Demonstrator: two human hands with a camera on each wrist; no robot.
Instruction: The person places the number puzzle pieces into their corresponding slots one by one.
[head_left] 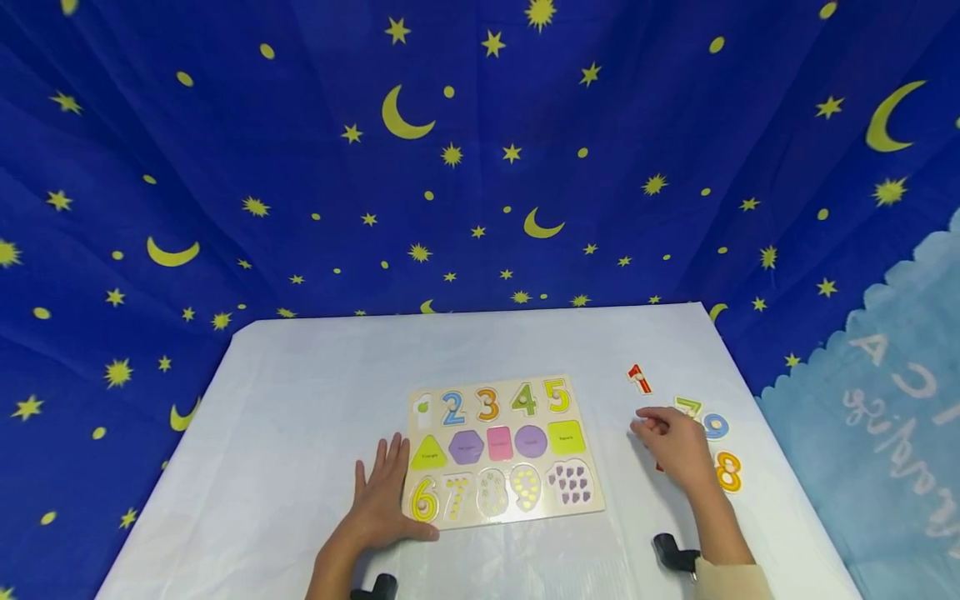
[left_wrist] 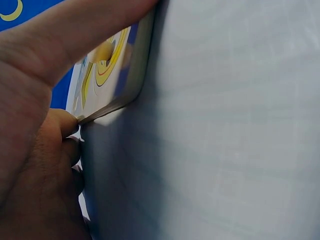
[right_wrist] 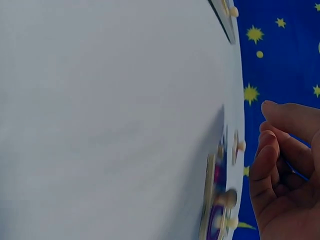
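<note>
A wooden number puzzle board (head_left: 510, 523) lies on the white table. Knobbed pieces 2 (head_left: 453, 408), 3 (head_left: 487, 404), 4 (head_left: 523, 399), 5 (head_left: 557, 395) and 6 (head_left: 424, 500) sit in it; the 1, 7, 8, 9 and bottom-right slots show printed pictures. My left hand (head_left: 382, 500) rests at the board's left edge, its thumb along the lower left corner. To the board's right, my right hand (head_left: 678, 446) hovers with loosely bent fingers, nothing between them in the right wrist view. Around it lie a red 1 (head_left: 639, 379), green 7 (head_left: 686, 407), blue 9 (head_left: 716, 426) and orange 8 (head_left: 727, 472).
A red bit (head_left: 660, 467) shows partly under my right hand. Black wrist mounts (head_left: 671, 552) show below the hands. A blue curtain (head_left: 480, 167) with moons and stars hangs behind the white table (head_left: 322, 375); a light blue cloth (head_left: 885, 417) hangs at right.
</note>
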